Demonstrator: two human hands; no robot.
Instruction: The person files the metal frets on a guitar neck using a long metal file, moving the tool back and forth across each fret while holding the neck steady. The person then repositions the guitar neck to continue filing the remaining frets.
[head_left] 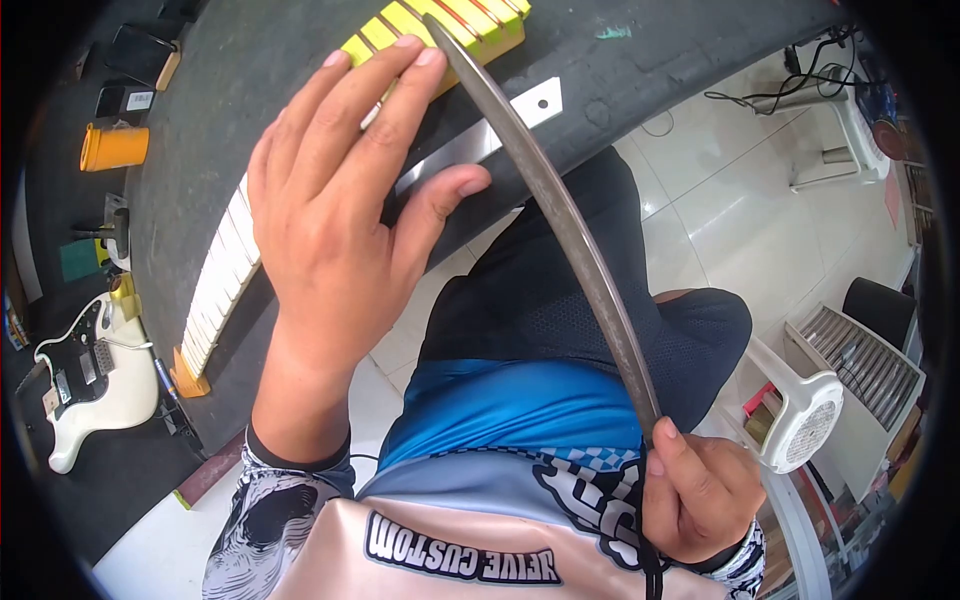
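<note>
My right hand [700, 490] is closed around the near end of a long, dark, narrow metal file [560, 210]. The file slants up and left, its tip over the yellow part of a guitar neck. My left hand [335, 190] lies palm down with fingers extended over the neck, its index fingertip close to the file's tip. Yellow covering between the frets marks the far part of the guitar neck [215, 275]; the nearer part is covered in white, with a wooden end. My left hand hides its middle. A flat metal strip with a hole [540, 105] lies alongside.
On the dark worktop [640, 75], an orange container [115, 148] and phone-like devices stand at far left. A white electric guitar body [110, 390] lies at lower left. To the right are a white stool [805, 420], a slatted rack [860, 350] and cables [790, 85].
</note>
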